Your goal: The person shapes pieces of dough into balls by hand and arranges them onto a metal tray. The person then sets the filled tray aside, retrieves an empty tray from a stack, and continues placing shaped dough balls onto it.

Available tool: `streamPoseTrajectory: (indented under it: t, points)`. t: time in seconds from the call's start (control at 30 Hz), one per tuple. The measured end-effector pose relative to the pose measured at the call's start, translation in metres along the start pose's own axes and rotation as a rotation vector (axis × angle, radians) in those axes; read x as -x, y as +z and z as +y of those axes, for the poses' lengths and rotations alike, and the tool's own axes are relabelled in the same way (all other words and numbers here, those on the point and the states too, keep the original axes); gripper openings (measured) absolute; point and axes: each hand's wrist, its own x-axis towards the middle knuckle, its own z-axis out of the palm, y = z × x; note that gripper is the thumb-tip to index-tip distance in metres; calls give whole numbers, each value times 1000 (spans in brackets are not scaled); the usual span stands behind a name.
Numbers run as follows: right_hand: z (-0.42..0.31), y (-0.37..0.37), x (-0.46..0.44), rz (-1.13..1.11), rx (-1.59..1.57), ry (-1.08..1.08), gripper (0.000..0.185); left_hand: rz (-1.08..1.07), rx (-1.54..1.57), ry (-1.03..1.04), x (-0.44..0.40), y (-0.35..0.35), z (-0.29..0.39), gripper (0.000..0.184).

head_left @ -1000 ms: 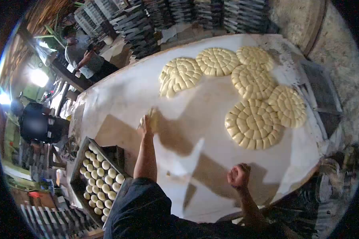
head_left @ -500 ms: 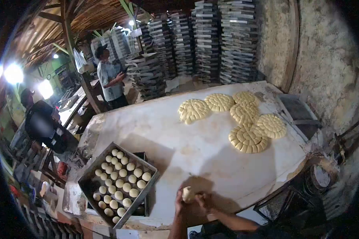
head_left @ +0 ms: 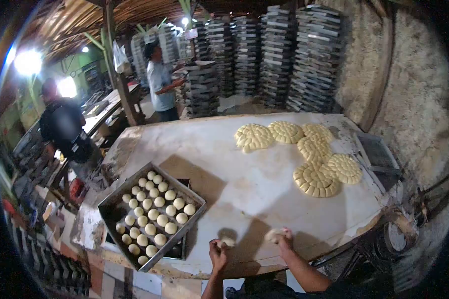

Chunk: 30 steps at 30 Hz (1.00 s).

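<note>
In the head view, we see two dough lumps near the front edge of the white table [head_left: 194, 144], one by each hand. The left hand [head_left: 218, 253] has its fingers curled against the left lump [head_left: 228, 242]; the right hand [head_left: 285, 240] lies against the right lump [head_left: 273, 235]. The hands are apart from each other, with bare tabletop between them, but motion blur means we cannot tell whether either is clamped on its dough or only touching it.

What could go wrong, we judge, is uneven shaping: if one palm presses harder than the other, its lump could flatten or come out lopsided. Soft dough might also stick to fingers or tabletop and tear. A careless sweep of our left arm could knock the metal tray [head_left: 184, 225] of dough balls [head_left: 162, 220], which sits tilted, close on our left. The scored dough rounds [head_left: 316, 180] lie well off to the right, so we think them safer.

The right lump looks slightly longer across the table, one end towards the left hand. The left lump's long axis is too blurred to settle.
</note>
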Motion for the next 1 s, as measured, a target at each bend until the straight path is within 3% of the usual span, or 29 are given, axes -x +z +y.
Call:
streamPoseTrajectory:
  t: [0.03,0.1,0.17,0.2,0.23,0.27,0.3,0.33,0.4,0.43,0.5,0.57,0.6,0.67,0.73,0.77,0.83,0.87,0.93,0.97,1.0]
  points:
    - [0,-19,-14,68,32,-64,36,78,123,-31,-1,2,1,37]
    - [-20,-42,-21,218,212,-232,31,193,-13,-12,5,5,34,37]
    - [-46,-73,-17,284,359,-325,32,-235,-296,-104,5,-3,46,37]
    - [-42,-103,-21,28,725,-435,29,-225,-309,-107,-2,-5,49,37]
    - [-40,-126,-29,-240,1080,-542,28,-331,-730,111,-14,-8,52,46]
    - [-44,-140,-42,-248,1072,-538,28,-436,-1146,336,-28,-8,53,57]
    - [-53,-150,-55,-303,1229,-720,29,-539,-1558,570,-44,-4,53,69]
    - [-61,-153,-67,-359,1381,-902,30,-497,-1511,560,-65,2,48,76]
    - [-66,-128,-110,-297,1281,-833,33,-417,-1459,434,-96,38,53,80]
    - [-65,-110,-128,-228,1192,-772,35,-344,-1269,481,-102,56,52,70]
    - [-50,-65,-131,-184,1061,-639,32,-311,-1267,384,-107,82,-1,56]
    - [-6,-49,-109,-412,1052,-618,29,-320,-1048,62,-80,125,26,48]
    - [2,-50,-88,-506,1046,-724,27,-290,-1058,44,-58,134,24,35]
    - [-3,-74,-65,-605,1032,-826,25,-333,-1174,286,-15,112,9,21]
    - [-20,-111,-73,-754,1004,-1016,16,-541,-1192,482,2,54,-1,20]
    - [-30,-126,-81,-806,990,-1076,13,-502,-1372,524,-13,39,-3,25]
    - [-66,-118,-121,-677,1166,-909,14,-416,-1740,605,-43,11,-4,39]
    - [-78,-96,-137,-557,1141,-927,13,-368,-1295,462,-68,12,12,48]
    - [-85,-48,-155,-371,1062,-887,12,-138,-1269,388,-106,44,14,39]
    - [-78,-31,-153,-306,1010,-826,12,-219,-1345,465,-118,57,9,32]
    - [-66,-19,-144,-314,1017,-814,12,-161,-1227,321,-117,86,18,28]
